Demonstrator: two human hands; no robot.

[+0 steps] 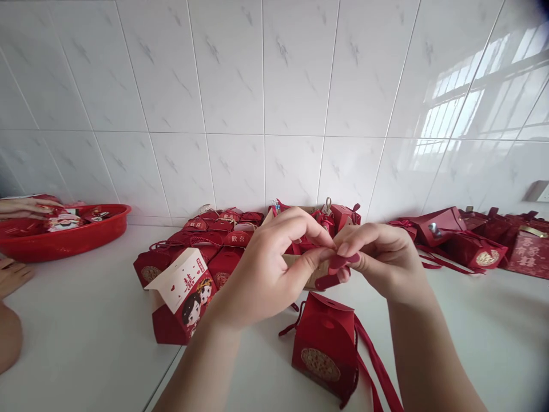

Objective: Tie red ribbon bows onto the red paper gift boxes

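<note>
Above the counter, my left hand [278, 263] and my right hand [381, 257] meet fingertip to fingertip. Both pinch a small dark red strap [338, 261]; part of it is hidden by my fingers. Just below them a red gift box [323, 337] stands on the counter, with a gold round emblem, a dark red cord and a long red ribbon [377, 360] trailing at its right side. Another red strap piece with a rounded end [328, 281] shows under my right fingers, in front of an open carton that my hands partly cover.
Left of my arm stands a box with a cream top [182, 283] and cartoon figures. Rows of red boxes [223, 234] lie behind it, more boxes [476, 246] at right. At far left another person's hand [30, 206] reaches into a red basin [86, 243]. A tiled wall [295, 103] rises behind.
</note>
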